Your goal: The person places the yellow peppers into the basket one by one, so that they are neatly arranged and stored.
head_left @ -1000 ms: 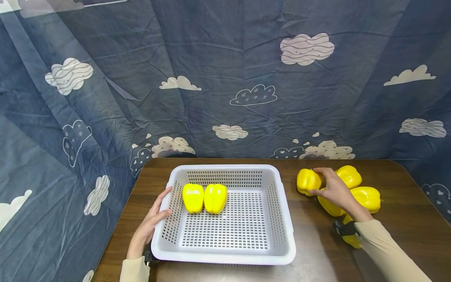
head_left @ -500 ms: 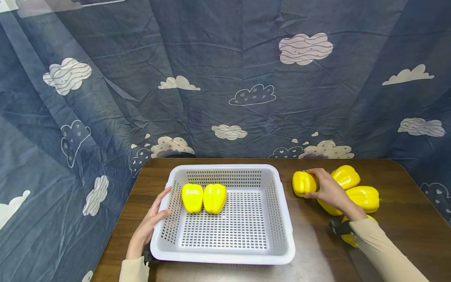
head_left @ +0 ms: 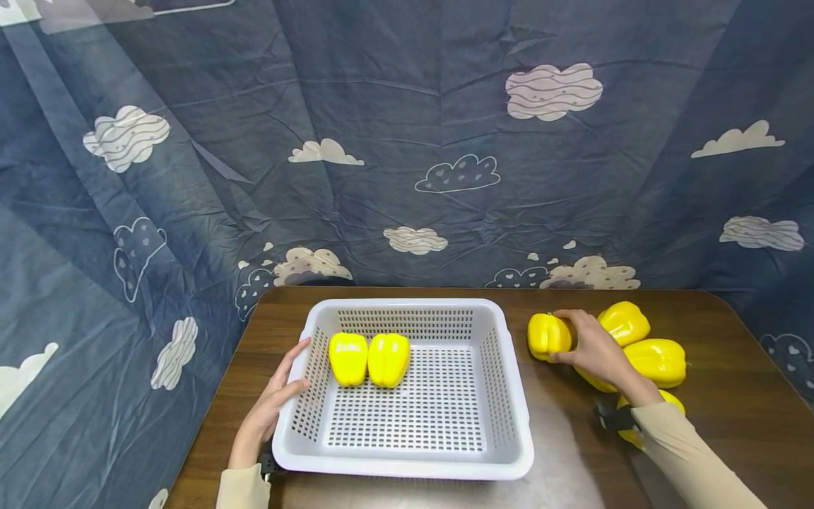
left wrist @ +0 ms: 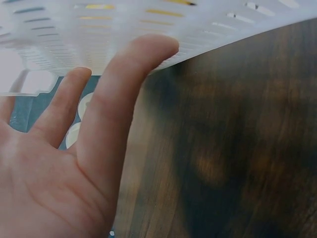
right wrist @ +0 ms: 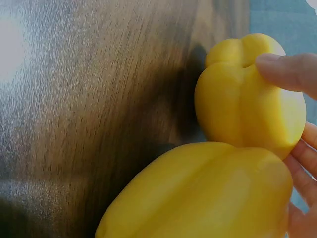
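My right hand [head_left: 598,346] grips a yellow bell pepper [head_left: 545,338] to the right of the basket. In the right wrist view the thumb [right wrist: 287,72] presses on the end of that pepper, with fingers around its far side. Another yellow bell pepper [right wrist: 208,193] lies right beside it. My left hand [head_left: 273,399] rests along the left wall of a white perforated plastic basket [head_left: 407,468], thumb and fingers extended. The left wrist view has the left thumb [left wrist: 129,74] against the basket's slotted outer wall. Two yellow bell peppers [head_left: 388,359] sit side by side inside, toward the back left.
Several more yellow bell peppers [head_left: 658,362] lie on the brown wooden table [head_left: 731,424] around my right hand and forearm, some partly hidden. A blue cloth with white clouds [head_left: 413,106] hangs behind the table's back edge.
The right hand has shifted slightly left, carrying its bell pepper away from the other peppers and nearer the basket. My left hand, the basket and its two peppers have stayed put.
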The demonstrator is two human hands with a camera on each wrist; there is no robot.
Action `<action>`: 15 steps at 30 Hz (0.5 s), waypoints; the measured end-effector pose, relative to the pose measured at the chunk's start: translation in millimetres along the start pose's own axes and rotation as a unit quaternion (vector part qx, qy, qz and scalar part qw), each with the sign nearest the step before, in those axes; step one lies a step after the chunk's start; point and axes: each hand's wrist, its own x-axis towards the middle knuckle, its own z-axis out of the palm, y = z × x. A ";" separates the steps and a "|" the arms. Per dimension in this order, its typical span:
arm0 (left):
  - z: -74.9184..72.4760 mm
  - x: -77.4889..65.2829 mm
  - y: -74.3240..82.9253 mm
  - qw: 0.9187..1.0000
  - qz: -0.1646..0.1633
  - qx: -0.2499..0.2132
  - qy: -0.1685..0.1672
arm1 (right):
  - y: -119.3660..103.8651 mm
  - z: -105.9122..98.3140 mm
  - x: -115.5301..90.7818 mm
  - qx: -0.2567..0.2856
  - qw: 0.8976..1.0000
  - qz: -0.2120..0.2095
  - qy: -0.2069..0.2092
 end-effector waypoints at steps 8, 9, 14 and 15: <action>0.0 -0.7 0.3 1.000 -0.003 0.005 0.006 | -9.6 -1.9 -7.4 0.044 0.999 -0.015 0.029; -0.1 -0.8 0.2 1.000 -0.002 0.006 0.005 | -11.0 -2.4 -7.8 0.047 0.998 -0.013 0.031; -0.2 -0.5 -0.2 1.000 0.003 0.006 0.002 | -19.7 -7.7 -9.3 0.060 0.997 -0.013 0.039; -0.2 -0.4 -0.3 1.000 0.004 0.006 0.002 | -21.7 -9.2 -9.7 0.065 0.997 -0.016 0.042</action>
